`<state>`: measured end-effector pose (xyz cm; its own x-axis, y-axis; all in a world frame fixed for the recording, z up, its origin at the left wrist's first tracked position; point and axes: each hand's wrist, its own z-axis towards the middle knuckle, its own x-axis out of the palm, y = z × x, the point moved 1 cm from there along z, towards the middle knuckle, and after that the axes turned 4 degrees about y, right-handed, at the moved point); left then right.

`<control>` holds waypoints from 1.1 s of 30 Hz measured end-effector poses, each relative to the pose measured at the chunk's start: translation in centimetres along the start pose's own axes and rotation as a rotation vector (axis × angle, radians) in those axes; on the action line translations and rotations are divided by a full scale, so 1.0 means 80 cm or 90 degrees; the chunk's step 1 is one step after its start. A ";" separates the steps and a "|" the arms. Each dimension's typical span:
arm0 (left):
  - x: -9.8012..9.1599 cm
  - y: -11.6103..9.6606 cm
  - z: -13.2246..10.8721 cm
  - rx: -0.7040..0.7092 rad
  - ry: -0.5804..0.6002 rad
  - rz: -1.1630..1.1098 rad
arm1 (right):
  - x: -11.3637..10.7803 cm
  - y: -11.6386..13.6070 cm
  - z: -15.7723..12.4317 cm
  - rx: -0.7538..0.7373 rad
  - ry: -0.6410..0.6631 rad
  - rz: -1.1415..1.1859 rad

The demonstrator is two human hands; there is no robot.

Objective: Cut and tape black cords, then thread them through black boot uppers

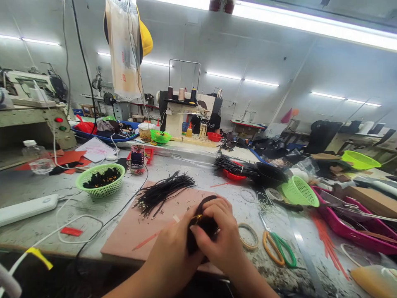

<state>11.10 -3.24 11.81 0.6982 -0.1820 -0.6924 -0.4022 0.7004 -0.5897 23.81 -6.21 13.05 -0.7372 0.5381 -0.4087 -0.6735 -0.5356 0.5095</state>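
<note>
Both hands are closed around a dark, soft-looking piece (pixel 203 227) with a small gold-coloured detail on its upper part; its kind I cannot make out. My left hand (pixel 175 238) grips it from the left, its fingers partly hidden behind the piece. From the other side, my right hand (pixel 225 227) pinches near the gold detail with thumb and fingers. Below them lies a pinkish-brown board (pixel 124 236). A bundle of thin black cords (pixel 167 190) with pale ends rests on its far part, beyond my left hand.
A light green basket (pixel 101 192) holds black and gold pieces. Right of the board are a tape roll (pixel 248 236), scissors (pixel 279 248) and a magenta tray (pixel 350 238). A phone (pixel 137 155) leans at the back. A black cable (pixel 114 217) crosses the table. Beyond stands a sewing machine (pixel 173 120).
</note>
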 end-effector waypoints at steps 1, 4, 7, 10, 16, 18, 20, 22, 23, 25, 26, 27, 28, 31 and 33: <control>-0.002 -0.003 -0.001 0.037 -0.005 0.037 | -0.002 -0.005 0.000 0.024 0.016 0.069; -0.008 -0.009 -0.006 0.157 -0.021 0.086 | -0.010 -0.021 0.001 0.069 0.034 0.313; -0.011 -0.012 -0.007 0.238 -0.047 0.089 | -0.013 -0.032 0.001 0.097 0.039 0.479; -0.012 -0.013 -0.006 0.269 -0.074 0.106 | -0.014 -0.035 0.001 0.117 0.034 0.530; -0.010 -0.012 -0.006 0.281 -0.105 0.147 | -0.014 -0.034 -0.002 0.113 0.027 0.528; -0.010 -0.010 -0.007 0.279 -0.105 0.146 | -0.013 -0.035 -0.002 0.109 0.027 0.521; -0.010 -0.010 -0.008 0.280 -0.102 0.136 | -0.013 -0.036 -0.003 0.102 0.024 0.505; -0.012 -0.010 -0.008 0.279 -0.092 0.119 | -0.014 -0.035 -0.003 0.084 0.022 0.471; -0.014 -0.011 -0.007 0.270 -0.086 0.109 | -0.015 -0.034 -0.002 0.072 0.023 0.448; -0.020 -0.014 -0.002 0.243 -0.078 0.080 | -0.019 -0.028 -0.001 0.044 0.035 0.394; -0.024 -0.015 0.000 0.229 -0.081 0.063 | -0.021 -0.024 0.000 0.032 0.044 0.364; -0.028 -0.016 0.004 0.219 -0.095 0.047 | -0.023 -0.019 0.001 0.023 0.050 0.332; -0.032 -0.018 0.007 0.217 -0.114 0.034 | -0.026 -0.013 0.002 0.014 0.055 0.301; -0.044 -0.021 0.016 0.231 -0.137 0.003 | -0.031 0.005 0.007 -0.006 0.064 0.218; -0.048 -0.023 0.020 0.237 -0.093 -0.037 | -0.032 0.015 0.009 -0.011 0.077 0.176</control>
<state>10.11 -2.70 16.20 0.8011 -0.1479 -0.5800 -0.1355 0.8990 -0.4164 24.95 -7.80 15.25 -0.8934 0.2894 -0.3436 -0.4460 -0.6631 0.6012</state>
